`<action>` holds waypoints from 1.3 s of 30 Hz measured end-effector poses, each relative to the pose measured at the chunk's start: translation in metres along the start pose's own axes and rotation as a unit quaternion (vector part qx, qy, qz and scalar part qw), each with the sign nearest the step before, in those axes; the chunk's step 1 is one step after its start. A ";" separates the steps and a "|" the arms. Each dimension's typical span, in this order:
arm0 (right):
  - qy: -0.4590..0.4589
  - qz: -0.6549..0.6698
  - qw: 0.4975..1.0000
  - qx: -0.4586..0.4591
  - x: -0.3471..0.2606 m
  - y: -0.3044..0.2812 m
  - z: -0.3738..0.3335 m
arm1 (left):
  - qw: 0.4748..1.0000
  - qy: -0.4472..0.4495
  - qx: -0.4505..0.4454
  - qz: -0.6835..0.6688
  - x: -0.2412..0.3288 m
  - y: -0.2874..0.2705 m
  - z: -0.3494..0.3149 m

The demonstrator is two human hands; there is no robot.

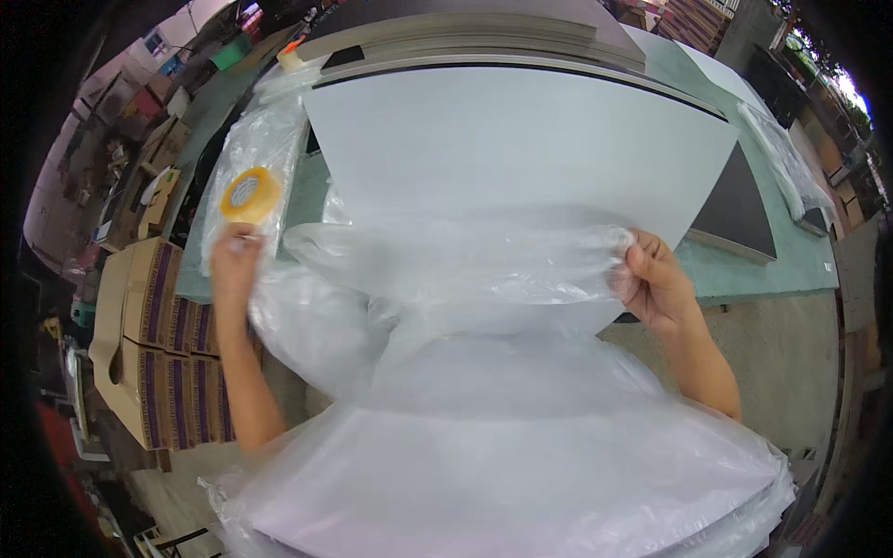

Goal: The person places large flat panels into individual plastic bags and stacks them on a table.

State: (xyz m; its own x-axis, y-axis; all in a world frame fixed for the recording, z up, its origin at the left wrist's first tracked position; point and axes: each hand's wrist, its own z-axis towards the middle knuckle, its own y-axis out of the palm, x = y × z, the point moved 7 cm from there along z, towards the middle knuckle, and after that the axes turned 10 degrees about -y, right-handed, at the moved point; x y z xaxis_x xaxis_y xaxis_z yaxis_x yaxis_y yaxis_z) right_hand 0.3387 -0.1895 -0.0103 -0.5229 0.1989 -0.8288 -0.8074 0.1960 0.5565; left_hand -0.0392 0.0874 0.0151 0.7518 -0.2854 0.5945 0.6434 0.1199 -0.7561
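Note:
A large white panel [502, 139] leans at the near side of the table, its lower part running behind clear plastic. This plastic bag [502, 446] is loose and wrinkled, and spreads widely in front of me with its upper edge bunched across the panel. My right hand [659, 284] is closed on the bunched edge at the panel's right side, thumb and fingers pinching it. My left hand [236, 265] is raised beside the plastic's left end, just below a yellow roll of tape [249, 193]. Its fingers are blurred, and whether they hold anything is unclear.
The tape lies on folded clear plastic [270, 130] along the left of the green table [772, 205]. Dark-edged panels [465, 33] are stacked behind. A dark panel [739, 209] rests at right. Cardboard boxes [153, 344] stand on the left, beyond my left forearm.

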 end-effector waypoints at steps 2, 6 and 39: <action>0.013 -0.021 0.999 -0.030 0.004 0.014 0.002 | 0.972 0.059 0.204 -0.096 0.068 -0.049 -0.017; 0.046 -0.023 0.991 -0.123 0.008 0.063 -0.003 | 0.921 0.268 -0.215 -0.183 0.214 0.030 -0.133; -0.037 -0.941 0.232 -0.242 -0.080 0.019 -0.038 | 0.665 0.323 -0.666 0.096 0.197 0.072 -0.193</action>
State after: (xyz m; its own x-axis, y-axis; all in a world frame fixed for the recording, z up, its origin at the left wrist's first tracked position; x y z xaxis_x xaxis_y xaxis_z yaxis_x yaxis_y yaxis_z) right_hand 0.3548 -0.2381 0.0645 0.8728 0.2182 0.4366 0.4687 -0.1254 -0.8744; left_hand 0.1276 -0.1436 0.0251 0.3060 -0.7868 0.5360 -0.4781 -0.6139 -0.6282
